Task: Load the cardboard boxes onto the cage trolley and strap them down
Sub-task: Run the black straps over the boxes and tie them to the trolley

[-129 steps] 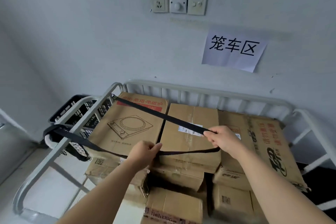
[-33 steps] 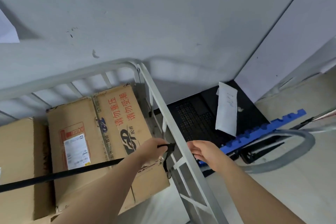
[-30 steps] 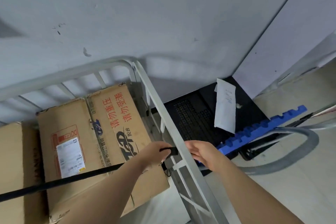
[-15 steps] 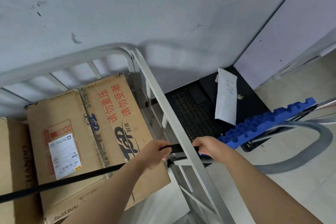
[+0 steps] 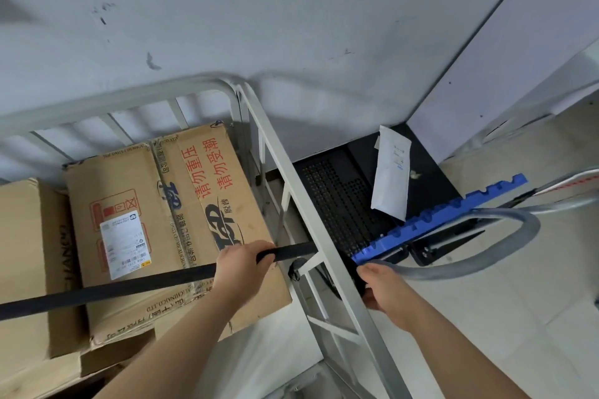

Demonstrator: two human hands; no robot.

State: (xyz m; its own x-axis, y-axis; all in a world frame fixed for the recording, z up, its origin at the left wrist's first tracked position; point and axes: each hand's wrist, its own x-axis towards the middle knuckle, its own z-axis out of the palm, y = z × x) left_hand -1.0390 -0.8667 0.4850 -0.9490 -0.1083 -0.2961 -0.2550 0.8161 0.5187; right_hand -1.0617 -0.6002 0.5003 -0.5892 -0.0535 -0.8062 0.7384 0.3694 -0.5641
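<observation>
Left hand (image 5: pixel 241 266) and right hand (image 5: pixel 382 285) grip the black strap (image 5: pixel 129 287), the trolley's side rail (image 5: pixel 291 178) between them; blue notched panel (image 5: pixel 437 220) beyond.

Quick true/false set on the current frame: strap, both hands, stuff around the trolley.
1. The left hand grips the black strap. True.
2. The right hand rests on a box inside the cage. False: it is outside the side rail, gripping the strap's end.
3. The strap lies across the box with red print. True.
4. The white packet lies on a cardboard box. False: it lies on the black crate outside the trolley.
</observation>
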